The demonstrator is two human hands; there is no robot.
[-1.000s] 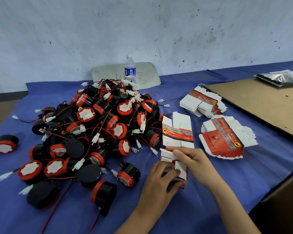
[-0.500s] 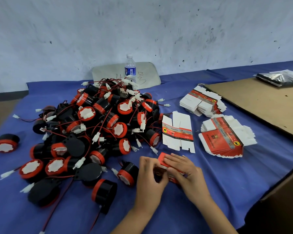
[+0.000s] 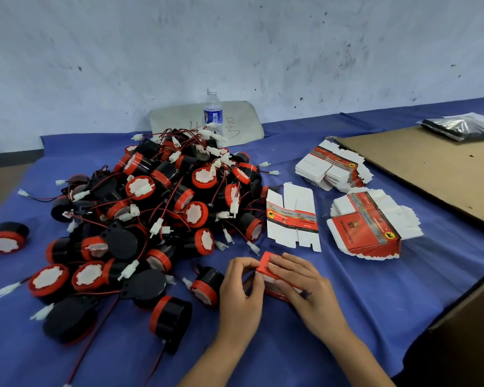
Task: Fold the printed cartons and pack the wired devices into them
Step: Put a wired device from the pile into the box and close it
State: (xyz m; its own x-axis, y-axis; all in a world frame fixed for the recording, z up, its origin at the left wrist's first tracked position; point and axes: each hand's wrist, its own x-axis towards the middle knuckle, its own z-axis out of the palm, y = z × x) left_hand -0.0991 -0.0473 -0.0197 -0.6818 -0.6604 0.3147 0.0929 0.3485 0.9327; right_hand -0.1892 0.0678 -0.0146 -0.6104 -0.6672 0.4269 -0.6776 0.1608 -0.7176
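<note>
While one red carton (image 3: 266, 261) is mid-fold between both hands | left fingers (image 3: 246, 268) curled, pinching its end | right fingers (image 3: 288, 263) wrapped over its top, holding it | nothing visibly packed yet: heap of wired devices (image 3: 165, 208) left of fingers | flat cartons (image 3: 369, 227) beyond fingers, unfolded

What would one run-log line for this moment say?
step: folding | left hand: pinches red carton | right hand: holds it | wired devices: piled, unpacked
</note>
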